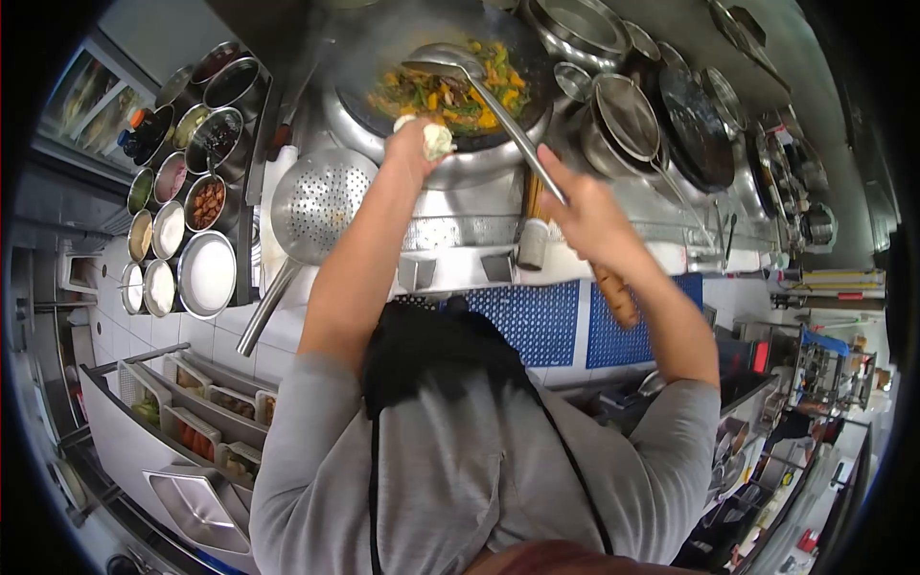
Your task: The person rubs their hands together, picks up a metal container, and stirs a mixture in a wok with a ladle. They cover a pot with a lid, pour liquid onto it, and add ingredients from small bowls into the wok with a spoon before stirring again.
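A dark wok (522,43) sits on the range, with steam over cooked green and orange vegetables (494,81). My left hand (410,144) is closed around a folded whitish cloth (437,142) at the wok's near edge. In my right hand (589,220) is a long metal ladle (513,125), gripped along its shaft. Its bowl hangs over the food, and its wooden end sticks out below my hand. To the left of the wok, a perforated skimmer (321,201) rests on the steel counter.
Several pots and bowls of ingredients, including white powder (206,273), stand at left. A mesh strainer (628,115) and pans crowd the right side. An open drawer with food containers (192,431) is at lower left. Blue mats (537,321) lie on the floor.
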Demonstrator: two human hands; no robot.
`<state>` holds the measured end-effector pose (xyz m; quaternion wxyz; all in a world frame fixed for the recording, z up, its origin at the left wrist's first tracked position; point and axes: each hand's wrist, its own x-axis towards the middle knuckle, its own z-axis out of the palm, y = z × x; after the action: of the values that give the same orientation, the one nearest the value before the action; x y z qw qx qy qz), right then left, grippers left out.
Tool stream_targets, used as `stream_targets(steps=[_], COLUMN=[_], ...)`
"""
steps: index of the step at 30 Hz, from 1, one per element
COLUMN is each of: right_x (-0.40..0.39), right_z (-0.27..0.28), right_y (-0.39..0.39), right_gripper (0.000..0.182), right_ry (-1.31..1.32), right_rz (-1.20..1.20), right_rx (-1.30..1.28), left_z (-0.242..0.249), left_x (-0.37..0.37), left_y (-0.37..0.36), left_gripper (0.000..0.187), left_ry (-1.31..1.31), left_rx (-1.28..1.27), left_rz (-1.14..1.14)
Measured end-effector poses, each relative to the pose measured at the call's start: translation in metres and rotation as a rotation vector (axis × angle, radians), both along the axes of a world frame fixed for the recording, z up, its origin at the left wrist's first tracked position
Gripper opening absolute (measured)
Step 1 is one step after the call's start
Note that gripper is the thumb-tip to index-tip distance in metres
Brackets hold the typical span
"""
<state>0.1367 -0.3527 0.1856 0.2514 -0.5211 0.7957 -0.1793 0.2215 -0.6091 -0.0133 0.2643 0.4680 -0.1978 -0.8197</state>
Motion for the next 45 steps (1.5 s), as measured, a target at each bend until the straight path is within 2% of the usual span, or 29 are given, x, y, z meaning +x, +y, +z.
stream_targets(steps=[2, 4, 7, 10, 13, 14, 16, 17, 18, 20, 24, 30, 32, 34, 38, 41, 43, 45], right_x=[0.01, 0.001, 0.008, -0.017, -0.012, -0.009, 0.004, 0.002, 0.008, 0.022, 0.013, -0.021, -0.026, -0.002, 0.012, 0.009, -0.015, -0.026], right_z=[0.036, 0.047, 0.054, -0.02, -0.068, -0.064, -0.052, -0.058, -0.049, -0.019, -0.019, -0.053, -0.086, -0.101, -0.088, -0.066, -0.073, -0.058], right_y=[0.013, 0.026, 0.025, -0.001, -0.022, -0.023, -0.017, -0.011, -0.004, 0.011, 0.007, -0.063, -0.081, -0.088, -0.062, -0.054, -0.091, -0.125], right_gripper=[0.057, 0.053, 0.055, 0.057, 0.056, 0.054, 0.051, 0.052, 0.053, 0.054, 0.055, 0.06, 0.064, 0.065, 0.064, 0.061, 0.061, 0.06], right_ry=[-0.303, -0.406, -0.294, 0.133, 0.36, 0.309, 0.208, 0.247, 0.167, 0.01, -0.035, -0.163, -0.135, -0.225, -0.246, -0.158, 0.031, -0.016], right_rz=[-0.163, -0.113, -0.117, 0.129, 0.069, 0.035, -0.034, -0.012, -0.037, -0.091, -0.149, -0.408, -0.448, -0.506, -0.36, -0.314, -0.179, -0.245], right_rx=[0.095, 0.142, 0.234, 0.066, -0.129, -0.132, -0.137, -0.209, -0.195, -0.16, -0.238, -0.326, -0.411, -0.356, -0.224, -0.225, -0.327, -0.163], left_z=[0.004, 0.042, 0.062, 0.051, 0.031, 0.027, 0.061, 0.08, 0.065, 0.072, 0.073, 0.062, 0.058, 0.065, 0.063, 0.037, 0.032, 0.023], left_x=[0.002, 0.013, 0.02, 0.033, 0.058, 0.066, 0.085, 0.083, 0.073, 0.058, 0.046, 0.047, 0.047, 0.044, 0.03, 0.023, 0.022, 0.018], left_y=[0.006, 0.026, 0.042, 0.06, 0.098, 0.116, 0.138, 0.136, 0.116, 0.093, 0.083, 0.089, 0.087, 0.085, 0.066, 0.05, 0.044, 0.033], left_gripper=[0.017, 0.023, 0.018, 0.01, 0.016, 0.015, 0.011, 0.007, 0.005, 0.004, 0.011, 0.007, 0.007, 0.008, 0.012, 0.015, 0.015, 0.017], left_ry=[-0.027, 0.077, 0.082, 0.106, 0.18, 0.176, 0.156, 0.146, 0.244, 0.138, 0.135, 0.141, 0.16, 0.15, 0.119, 0.152, 0.123, 0.151], left_rx=[-0.058, -0.073, -0.029, -0.134, -0.177, -0.167, -0.08, -0.048, -0.097, -0.077, -0.082, -0.106, -0.109, -0.105, -0.099, -0.136, -0.128, -0.124], left_rz=[-0.009, 0.031, 0.081, 0.071, 0.073, 0.078, 0.019, 0.056, 0.069, 0.063, 0.127, 0.127, 0.11, 0.134, 0.149, 0.142, 0.134, 0.109])
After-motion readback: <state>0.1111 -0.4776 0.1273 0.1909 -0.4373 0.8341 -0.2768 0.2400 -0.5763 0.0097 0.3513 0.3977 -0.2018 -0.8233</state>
